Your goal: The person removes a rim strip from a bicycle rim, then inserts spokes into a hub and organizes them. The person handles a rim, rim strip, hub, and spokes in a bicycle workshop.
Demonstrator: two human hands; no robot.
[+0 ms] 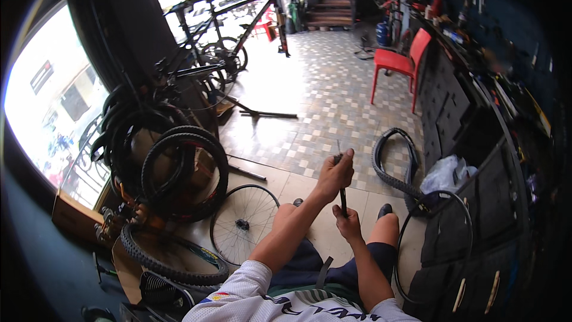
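Note:
In front of my lap, both hands are closed around a slim black rod-like thing [343, 198]. My left hand [335, 176] grips its upper part, and a thin tip sticks out above the fist. Lower down, my right hand [348, 223] has its fingers wrapped about the bottom end. The rod stands nearly upright between the two fists. Its exact kind is too small and too covered to make out. A spoked bicycle wheel [243, 225] with no tyre on it is on the floor just left of my legs.
Knobby tyres [145, 173] are heaped at the left. A loose tyre [375, 154] and a thin black hoop [469, 226] are at the right, beside dark cabinets [444, 98] and a plastic bag [444, 173]. Ahead stand a red chair [396, 61] and a bicycle frame [253, 21] on a stand.

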